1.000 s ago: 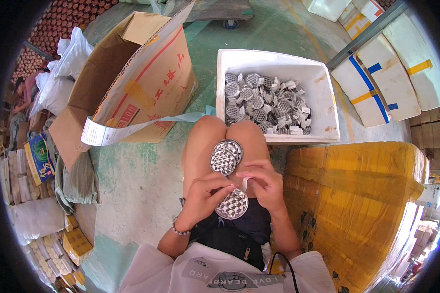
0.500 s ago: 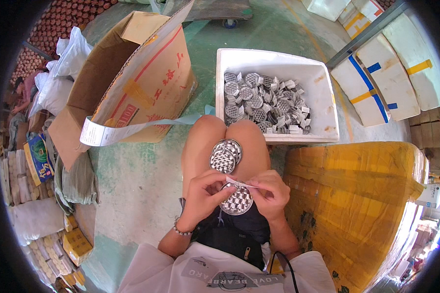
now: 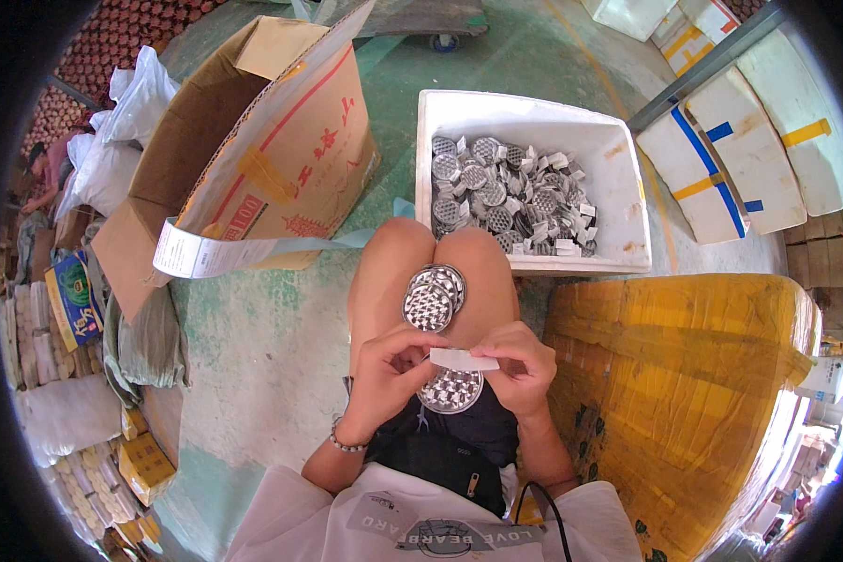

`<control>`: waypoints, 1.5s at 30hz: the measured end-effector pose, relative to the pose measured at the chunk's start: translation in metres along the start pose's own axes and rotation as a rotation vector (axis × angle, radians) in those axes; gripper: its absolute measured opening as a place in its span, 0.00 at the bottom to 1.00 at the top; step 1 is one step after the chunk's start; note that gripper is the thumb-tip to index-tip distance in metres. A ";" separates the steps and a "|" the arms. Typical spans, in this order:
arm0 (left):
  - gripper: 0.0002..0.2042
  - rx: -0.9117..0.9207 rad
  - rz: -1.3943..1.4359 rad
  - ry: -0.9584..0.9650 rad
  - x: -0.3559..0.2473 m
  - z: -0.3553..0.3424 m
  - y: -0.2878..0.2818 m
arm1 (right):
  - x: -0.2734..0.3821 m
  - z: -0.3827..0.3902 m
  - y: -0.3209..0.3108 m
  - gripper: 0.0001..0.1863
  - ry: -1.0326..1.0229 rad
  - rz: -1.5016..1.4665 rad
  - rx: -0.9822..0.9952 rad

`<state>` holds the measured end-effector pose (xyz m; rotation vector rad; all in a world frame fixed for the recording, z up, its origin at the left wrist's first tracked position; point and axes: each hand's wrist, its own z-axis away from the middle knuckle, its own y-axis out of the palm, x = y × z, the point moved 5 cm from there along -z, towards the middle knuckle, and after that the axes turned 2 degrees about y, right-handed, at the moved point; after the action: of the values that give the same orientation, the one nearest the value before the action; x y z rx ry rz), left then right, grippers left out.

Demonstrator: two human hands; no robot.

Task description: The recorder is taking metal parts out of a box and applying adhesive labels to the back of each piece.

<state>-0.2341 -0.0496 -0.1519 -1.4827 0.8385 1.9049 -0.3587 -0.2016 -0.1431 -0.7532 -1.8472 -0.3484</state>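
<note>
Over my lap, my left hand (image 3: 391, 373) is closed at the edge of a round silver disc (image 3: 452, 395) with a shiny checkered, dimpled surface. A white paper label (image 3: 463, 360) stretches across the disc's top edge, its left end by my left fingers. Thumb and finger of my right hand (image 3: 519, 371) pinch the label's right end. Whether the label is fixed to the disc is hidden. Two or more similar discs (image 3: 428, 308) lie overlapped on my thighs. Ahead to the right, a white foam box (image 3: 618, 178) holds many such discs with white tags.
An open cardboard carton (image 3: 337, 140) stands ahead on the left, with a long strip of labels (image 3: 211, 255) hanging over its flap. A large box wrapped in yellow tape (image 3: 665, 393) is close on my right. Foam boxes (image 3: 740, 140) line the far right; white sacks (image 3: 103, 169) sit far left.
The label has turned its broad face up, where it was seen nearly edge-on before. My hands hold almost the same place, and the discs on my thighs have not moved.
</note>
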 end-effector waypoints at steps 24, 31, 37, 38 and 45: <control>0.05 0.146 -0.281 0.214 -0.022 0.003 0.010 | -0.028 -0.002 0.044 0.09 0.345 -0.765 0.298; 0.06 0.061 -0.301 0.107 -0.019 0.006 0.004 | -0.015 0.004 0.024 0.08 0.326 -0.351 0.068; 0.07 -0.020 -0.360 0.216 -0.029 0.005 0.005 | 0.021 -0.012 0.014 0.18 0.175 -0.118 0.200; 0.07 -0.050 -0.416 0.217 -0.031 0.006 0.005 | 0.029 -0.014 0.011 0.17 0.144 0.035 0.238; 0.09 -0.159 -0.662 0.366 -0.047 0.016 0.012 | 0.044 -0.017 0.022 0.17 0.084 0.204 0.179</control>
<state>-0.2427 -0.0478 -0.1015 -1.9380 0.2738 1.2477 -0.3430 -0.1802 -0.0988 -0.7827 -1.6803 -0.0803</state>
